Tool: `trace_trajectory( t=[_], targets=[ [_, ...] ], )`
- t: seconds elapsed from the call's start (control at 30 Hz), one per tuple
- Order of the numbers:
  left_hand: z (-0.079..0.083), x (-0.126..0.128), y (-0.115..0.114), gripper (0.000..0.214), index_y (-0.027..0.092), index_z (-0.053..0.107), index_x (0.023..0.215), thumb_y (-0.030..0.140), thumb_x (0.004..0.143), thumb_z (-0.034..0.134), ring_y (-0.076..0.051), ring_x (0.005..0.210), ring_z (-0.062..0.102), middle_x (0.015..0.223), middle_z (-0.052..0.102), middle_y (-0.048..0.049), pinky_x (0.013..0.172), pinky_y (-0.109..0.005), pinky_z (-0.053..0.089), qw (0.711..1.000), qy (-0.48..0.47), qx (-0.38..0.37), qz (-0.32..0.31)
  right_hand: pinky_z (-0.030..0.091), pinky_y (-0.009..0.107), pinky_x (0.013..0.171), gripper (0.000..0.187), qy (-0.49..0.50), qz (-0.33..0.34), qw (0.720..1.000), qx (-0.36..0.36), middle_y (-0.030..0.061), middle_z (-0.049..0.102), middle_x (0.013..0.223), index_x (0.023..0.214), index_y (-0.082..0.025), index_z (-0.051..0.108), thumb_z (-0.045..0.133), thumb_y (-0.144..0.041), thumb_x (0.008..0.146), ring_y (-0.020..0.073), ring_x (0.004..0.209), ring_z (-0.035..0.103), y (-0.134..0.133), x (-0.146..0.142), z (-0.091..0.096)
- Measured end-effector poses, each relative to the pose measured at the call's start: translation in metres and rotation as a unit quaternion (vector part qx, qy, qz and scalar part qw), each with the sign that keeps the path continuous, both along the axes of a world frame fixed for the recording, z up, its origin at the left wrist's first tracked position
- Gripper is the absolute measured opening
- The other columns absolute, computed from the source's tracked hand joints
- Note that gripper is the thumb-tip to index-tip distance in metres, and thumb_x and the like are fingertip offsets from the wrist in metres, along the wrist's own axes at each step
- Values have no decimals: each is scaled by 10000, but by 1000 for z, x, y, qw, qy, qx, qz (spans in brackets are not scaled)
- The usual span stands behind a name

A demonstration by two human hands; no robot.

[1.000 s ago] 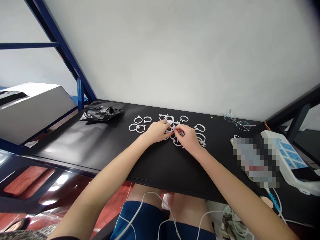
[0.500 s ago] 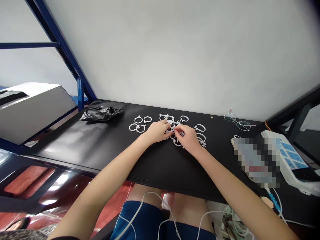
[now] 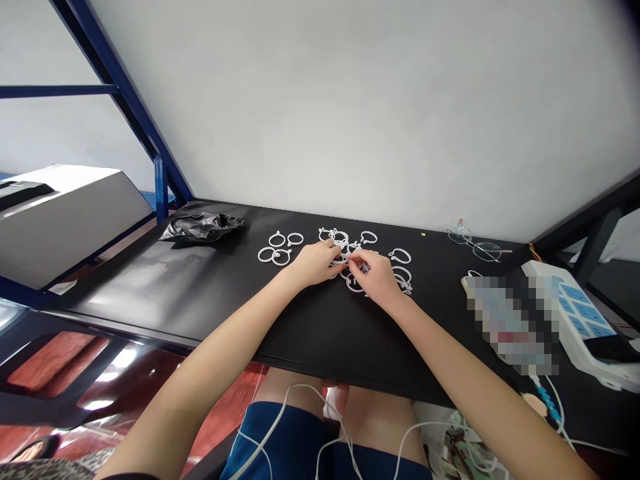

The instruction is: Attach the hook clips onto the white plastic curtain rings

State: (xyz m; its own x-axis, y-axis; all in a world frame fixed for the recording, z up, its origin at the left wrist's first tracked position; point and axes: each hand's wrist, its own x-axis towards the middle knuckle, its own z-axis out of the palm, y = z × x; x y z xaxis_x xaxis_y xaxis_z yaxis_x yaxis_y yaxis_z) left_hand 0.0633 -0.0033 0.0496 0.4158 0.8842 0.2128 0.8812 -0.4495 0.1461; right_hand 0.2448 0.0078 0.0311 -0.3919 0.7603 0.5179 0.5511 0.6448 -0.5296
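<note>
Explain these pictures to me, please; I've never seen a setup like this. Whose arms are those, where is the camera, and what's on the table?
There is no machine here: the arms belong to a person working bare-handed. Every picture comes from one camera worn on that person's head, looking forward and down.

The left hand and right hand meet over a loose cluster of white rings on a black table. Their fingertips come together at one ring or part of one; the fingers hide exactly how it is gripped.

To the left lies a crumpled black plastic bag. To the right are eyeglasses, a pixelated object and a white power strip.
</note>
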Motion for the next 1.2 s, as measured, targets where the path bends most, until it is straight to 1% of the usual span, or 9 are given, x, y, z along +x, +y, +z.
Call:
trace_trajectory(
  t=[0.83, 1.2],
  targets=[
    [-2, 0, 1, 316, 184, 584, 951, 456, 934, 425, -191, 829, 615, 987, 585, -58, 683, -279, 468, 1000, 8, 5, 1, 503, 337, 735, 117, 10, -4, 1000, 25, 20, 692, 772, 812, -214, 638, 532, -171, 839, 192, 742, 644, 1, 0, -2],
    [-2, 0, 1, 306, 183, 590, 952, 445, 932, 434, -191, 836, 617, 997, 588, -58, 680, -278, 470, 1000, 12, 7, 3, 512, 344, 728, 114, 12, -6, 1000, 24, 23, 691, 771, 813, -215, 638, 533, -176, 836, 196, 738, 650, 1, 0, -2]
  ],
)
